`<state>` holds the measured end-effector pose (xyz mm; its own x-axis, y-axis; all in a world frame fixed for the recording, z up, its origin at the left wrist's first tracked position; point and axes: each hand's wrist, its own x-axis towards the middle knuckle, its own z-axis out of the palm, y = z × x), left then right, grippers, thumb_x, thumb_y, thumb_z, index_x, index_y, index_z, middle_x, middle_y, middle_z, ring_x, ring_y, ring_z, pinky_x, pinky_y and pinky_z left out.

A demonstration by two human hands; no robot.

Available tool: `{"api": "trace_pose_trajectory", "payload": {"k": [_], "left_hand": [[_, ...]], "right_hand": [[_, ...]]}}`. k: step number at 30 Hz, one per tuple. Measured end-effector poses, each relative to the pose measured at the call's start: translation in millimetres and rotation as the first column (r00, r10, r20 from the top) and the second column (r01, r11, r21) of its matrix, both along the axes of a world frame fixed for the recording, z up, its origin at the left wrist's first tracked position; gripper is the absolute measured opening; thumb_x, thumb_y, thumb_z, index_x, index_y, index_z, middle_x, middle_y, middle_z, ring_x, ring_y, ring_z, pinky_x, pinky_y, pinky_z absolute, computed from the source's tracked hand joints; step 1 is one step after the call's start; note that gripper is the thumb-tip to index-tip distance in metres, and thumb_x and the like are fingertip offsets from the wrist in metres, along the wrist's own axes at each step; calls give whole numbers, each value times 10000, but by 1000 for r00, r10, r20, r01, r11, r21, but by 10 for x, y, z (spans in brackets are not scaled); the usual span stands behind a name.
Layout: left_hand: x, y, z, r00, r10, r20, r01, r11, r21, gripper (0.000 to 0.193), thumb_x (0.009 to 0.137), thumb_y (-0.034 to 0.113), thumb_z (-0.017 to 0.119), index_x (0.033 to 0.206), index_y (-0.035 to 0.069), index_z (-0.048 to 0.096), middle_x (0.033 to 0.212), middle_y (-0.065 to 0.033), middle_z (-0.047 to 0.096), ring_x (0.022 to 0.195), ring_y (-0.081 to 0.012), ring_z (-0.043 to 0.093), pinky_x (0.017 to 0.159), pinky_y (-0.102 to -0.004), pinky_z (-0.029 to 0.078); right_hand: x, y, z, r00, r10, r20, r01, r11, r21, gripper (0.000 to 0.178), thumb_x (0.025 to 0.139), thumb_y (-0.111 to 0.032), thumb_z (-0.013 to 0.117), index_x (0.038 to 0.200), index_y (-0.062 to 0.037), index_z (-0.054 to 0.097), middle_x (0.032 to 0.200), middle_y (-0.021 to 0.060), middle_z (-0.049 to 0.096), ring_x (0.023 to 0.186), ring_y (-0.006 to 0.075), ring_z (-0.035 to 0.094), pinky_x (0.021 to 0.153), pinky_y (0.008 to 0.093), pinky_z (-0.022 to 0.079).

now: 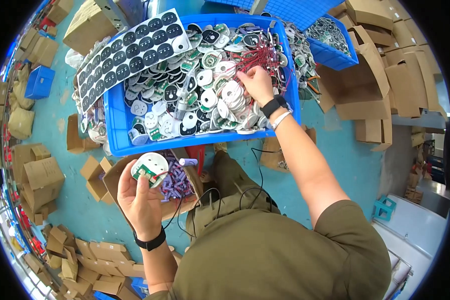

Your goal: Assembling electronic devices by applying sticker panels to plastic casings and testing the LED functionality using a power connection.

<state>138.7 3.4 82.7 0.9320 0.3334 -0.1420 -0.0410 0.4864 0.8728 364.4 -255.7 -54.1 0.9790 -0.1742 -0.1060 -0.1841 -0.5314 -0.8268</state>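
My left hand (142, 200) pinches a round white plastic housing (157, 162) between thumb and fingers. On the housing sits a green circuit board (141, 171), and a red wire runs from it toward a purple cylindrical battery (188, 162) hanging at the right. Over the right part of a big blue bin (205, 141), my right hand (258, 85) has its fingers closed among red wires (257, 57); what they hold is hidden. Just below that hand lies a heap of white round housings (232, 95). Many more housings and green boards fill the bin.
A sheet of black round stickers (132, 50) lies across the bin's left corner. Below my left hand stands a cardboard box of purple batteries (172, 187). A smaller blue bin (335, 55) of parts and open cardboard boxes (360, 90) stand at the right. A black cable (261, 165) hangs near my legs.
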Motion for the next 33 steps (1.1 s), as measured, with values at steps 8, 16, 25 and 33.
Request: {"api": "trace_pose_trajectory", "payload": {"k": [8,16,25,33], "left_hand": [[116,-33,-177,996,14,-90,-14,1000,0,297,831,11,475,1119,-48,430,1051,-158,525,948,-236,546,796,-348,480],[275,-188,-89,933,-342,108,353,930,-100,181,791,33,534,957,-39,537,1074,-187,520,1017,-195,486,845,-315,400],[-1,-232,281,830,-518,205,537,842,-46,216,833,83,532,998,-55,541,953,-85,578,851,-116,545,759,-253,447],[-461,-121,408,849,-506,153,499,862,86,198,827,71,538,979,-55,544,955,-91,577,842,-110,532,747,-239,434]], "right_hand": [[-542,151,600,988,97,-119,16,707,707,181,746,-1,584,880,1,461,701,89,591,501,95,513,446,213,402],[-1110,450,1438,768,640,37,-602,700,383,144,819,-64,520,924,27,560,725,47,589,638,68,522,573,210,416],[-1461,489,1841,813,534,233,-569,644,511,239,872,-166,464,931,31,586,856,75,606,783,127,564,715,253,450],[-1915,988,2005,837,508,202,-398,314,862,165,817,-85,558,902,53,592,783,79,608,719,116,568,672,234,467]]}}
